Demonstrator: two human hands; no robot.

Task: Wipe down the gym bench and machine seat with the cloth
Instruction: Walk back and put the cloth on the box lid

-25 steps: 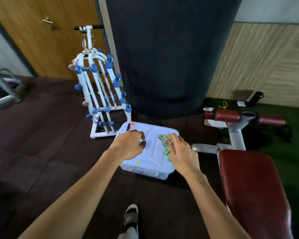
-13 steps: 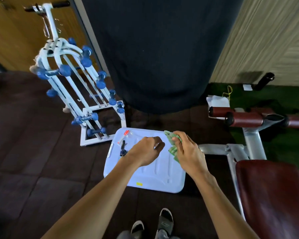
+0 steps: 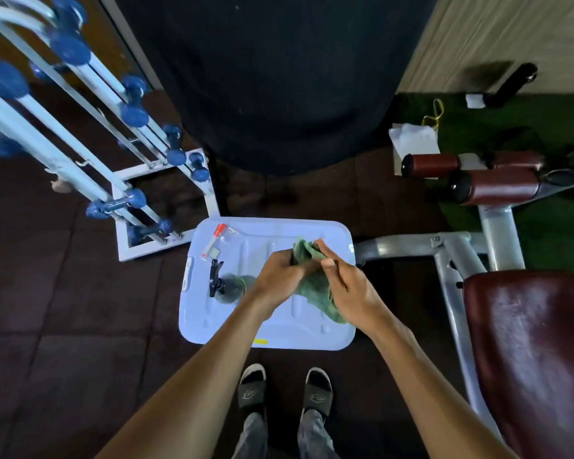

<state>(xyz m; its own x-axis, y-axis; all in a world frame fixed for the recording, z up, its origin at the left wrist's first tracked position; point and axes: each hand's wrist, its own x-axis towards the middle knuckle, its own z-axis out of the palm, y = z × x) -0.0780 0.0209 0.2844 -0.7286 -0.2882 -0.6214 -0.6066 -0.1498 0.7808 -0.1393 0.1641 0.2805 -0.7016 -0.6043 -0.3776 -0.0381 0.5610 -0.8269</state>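
Note:
A green cloth (image 3: 314, 286) is bunched between both hands above a pale blue plastic box lid (image 3: 269, 336). My left hand (image 3: 280, 279) grips its upper left part, and my right hand (image 3: 345, 286) pinches it from the right, with a flap hanging below the palm. The dark red padded bench seat (image 3: 537, 352) lies at the right on a grey metal frame (image 3: 451, 260), apart from both hands. A spray bottle (image 3: 227, 286) with a black trigger rests on its side on the lid, just left of my left wrist.
A white rack with blue dumbbells (image 3: 130, 173) stands at the left. A large black punching bag (image 3: 279, 77) hangs behind the box. Red foam rollers (image 3: 491, 187) top the bench frame. A red-capped tube (image 3: 214, 238) lies on the lid. My sandalled feet (image 3: 285, 389) are close to the box.
The view tilted down and closer over the box. My left hand moved right from the lid onto the cloth, so both hands now hold it. The spray bottle came into sight.

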